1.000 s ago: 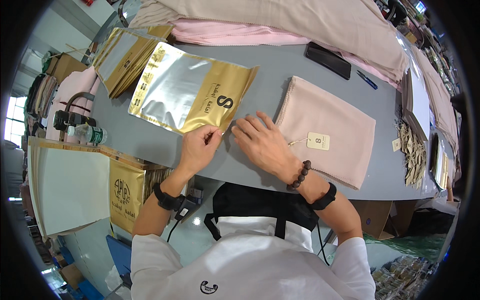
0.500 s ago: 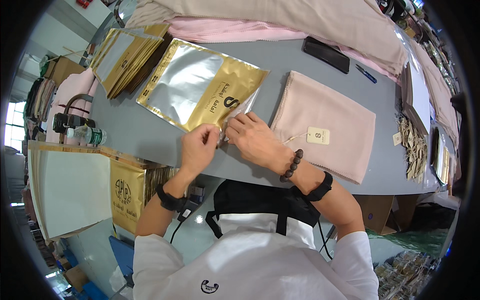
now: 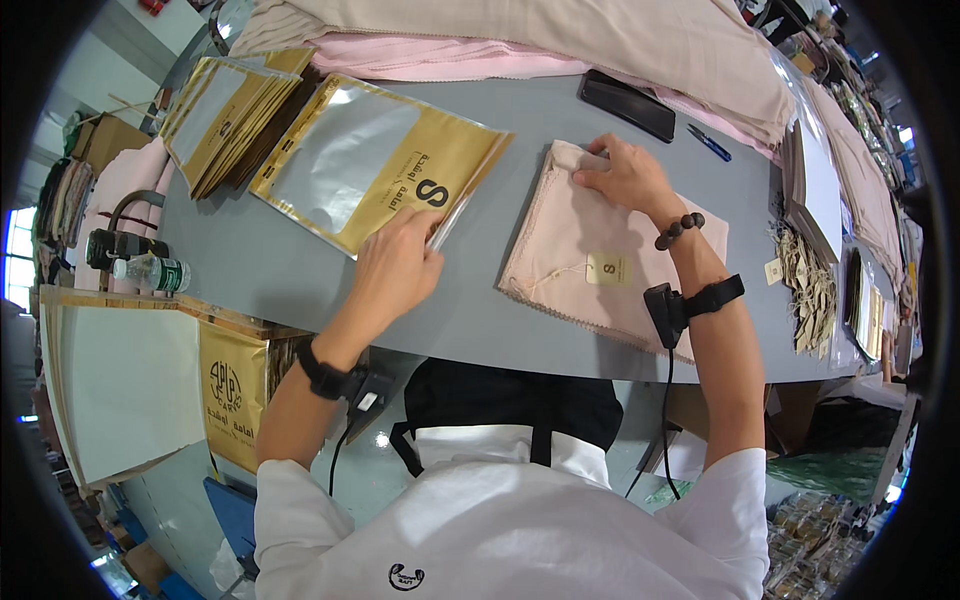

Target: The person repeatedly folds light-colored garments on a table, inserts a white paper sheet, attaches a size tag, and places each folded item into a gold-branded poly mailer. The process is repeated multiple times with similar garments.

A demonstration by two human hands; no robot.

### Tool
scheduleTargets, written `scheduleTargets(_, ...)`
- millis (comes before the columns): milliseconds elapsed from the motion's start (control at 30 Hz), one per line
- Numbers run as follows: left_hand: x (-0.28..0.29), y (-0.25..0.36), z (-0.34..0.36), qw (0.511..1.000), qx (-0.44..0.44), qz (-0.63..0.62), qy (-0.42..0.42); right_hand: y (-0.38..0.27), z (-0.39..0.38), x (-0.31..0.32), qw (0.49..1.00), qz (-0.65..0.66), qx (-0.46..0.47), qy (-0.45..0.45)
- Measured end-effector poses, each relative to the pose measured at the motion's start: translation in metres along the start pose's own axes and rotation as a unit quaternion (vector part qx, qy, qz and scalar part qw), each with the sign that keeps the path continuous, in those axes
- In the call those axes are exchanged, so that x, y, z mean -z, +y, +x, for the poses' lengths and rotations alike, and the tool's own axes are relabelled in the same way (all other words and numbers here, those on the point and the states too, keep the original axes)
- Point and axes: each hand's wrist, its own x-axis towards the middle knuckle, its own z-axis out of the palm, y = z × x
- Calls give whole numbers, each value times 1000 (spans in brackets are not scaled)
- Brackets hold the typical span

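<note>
A gold and silver zip bag (image 3: pixel 345 150) lies flat and slanted on the table. My left hand (image 3: pixel 398 262) is at the bag's near right corner, its fingers closed on the edge beside the mouth, which gapes slightly along the right side. To the right rests a folded pale pink cloth (image 3: pixel 640 235) with a scalloped edge. A cream hang tag (image 3: pixel 607 268) on a string lies on top of the cloth. My right hand (image 3: pixel 630 182) pinches the cloth's far left corner between thumb and fingers, and the fabric puckers there.
More gold bags (image 3: pixel 225 120) are stacked at the far left. A black phone (image 3: pixel 627 105) and a blue pen (image 3: pixel 709 142) lie at the far right. Beige fabric (image 3: pixel 540 30) covers the back. A bunch of tags (image 3: pixel 808 290) sits on the right; a plastic bottle (image 3: pixel 152 273) is at left.
My right hand has left the bag's mouth and moved right and away to the cloth's far corner. My left hand stays at the bag, and the bag's mouth has parted a little.
</note>
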Motion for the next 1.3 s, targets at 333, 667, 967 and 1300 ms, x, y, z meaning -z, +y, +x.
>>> scheduleTargets(333,-34,3,21,997,35,-46,-53,-63,-56,-56,925,286,247,44)
scheduleTargets(667,-37,10,-21,968,-52,-138,204,-89,-87,-60,859,-160,418,251)
scheduleTargets(967,-33,9,-39,979,-57,-37,192,-95,-67,-100,959,73,271,29)
scheduleTargets(1300,-29,-2,-59,969,50,-108,215,-125,-62,-82,937,102,316,-106)
